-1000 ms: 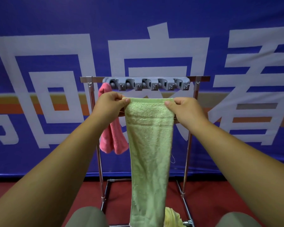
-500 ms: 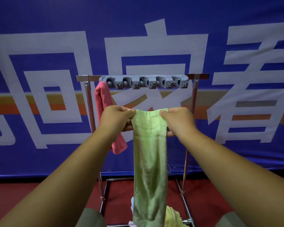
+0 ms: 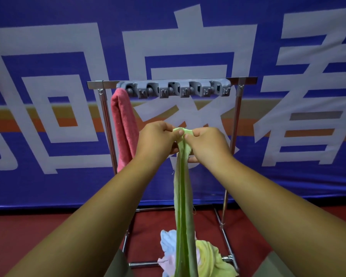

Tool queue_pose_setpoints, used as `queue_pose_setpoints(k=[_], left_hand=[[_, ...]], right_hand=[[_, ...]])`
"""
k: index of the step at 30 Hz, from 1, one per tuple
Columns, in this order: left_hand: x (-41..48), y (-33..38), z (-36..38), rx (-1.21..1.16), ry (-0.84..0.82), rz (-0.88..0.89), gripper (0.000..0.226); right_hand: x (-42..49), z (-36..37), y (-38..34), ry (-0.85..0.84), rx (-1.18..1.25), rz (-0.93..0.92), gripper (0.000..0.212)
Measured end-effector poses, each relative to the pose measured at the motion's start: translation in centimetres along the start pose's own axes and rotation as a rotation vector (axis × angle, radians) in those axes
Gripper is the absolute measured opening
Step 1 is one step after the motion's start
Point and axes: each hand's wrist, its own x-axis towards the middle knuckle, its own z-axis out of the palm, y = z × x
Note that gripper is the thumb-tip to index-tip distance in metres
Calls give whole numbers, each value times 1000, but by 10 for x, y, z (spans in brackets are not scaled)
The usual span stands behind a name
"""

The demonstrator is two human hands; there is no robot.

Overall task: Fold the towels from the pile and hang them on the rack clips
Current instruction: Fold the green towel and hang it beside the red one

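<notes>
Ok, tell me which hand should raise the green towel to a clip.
Probably left: the left hand pinches the green towel top directly below the free clip beside the pink towel.

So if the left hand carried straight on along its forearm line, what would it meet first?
Probably the grey clip strip on the rack, near its middle; depth is unclear.

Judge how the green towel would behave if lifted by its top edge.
Probably floppy: the green towel hangs as a narrow, creased strip below the left hand and right hand. Likely light: pinching fingers alone seem to carry it.
</notes>
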Motion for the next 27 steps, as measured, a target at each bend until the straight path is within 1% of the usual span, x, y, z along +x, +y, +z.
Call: queue_pose_setpoints(k=[3, 9, 11, 13, 17, 20, 23, 27], left_hand=[[-3, 3, 3, 14, -16, 10, 5], [-3, 3, 6, 154, -16, 75, 17], [-3, 3, 7, 197, -10, 100, 18], [-2, 2, 8, 233, -15, 121, 20], [-3, -2, 6, 279, -45, 168, 22], [-10, -4, 6, 253, -103, 178, 26], [-14, -7, 7, 224, -158, 193, 33], [-15, -9, 2, 117, -247, 169, 44]], right_hand=[[2, 1, 4, -37, -9, -22, 21], [5, 3, 13, -12, -101, -100, 30], [6, 5, 16, -4, -104, -109, 30], [6, 7, 18, -38, -103, -111, 28], [5, 8, 20, -120, -119, -112, 45], [7, 7, 24, -93, -150, -128, 46], [8, 4, 25, -66, -68, -99, 41], [6, -7, 22, -134, 165, -17, 36]])
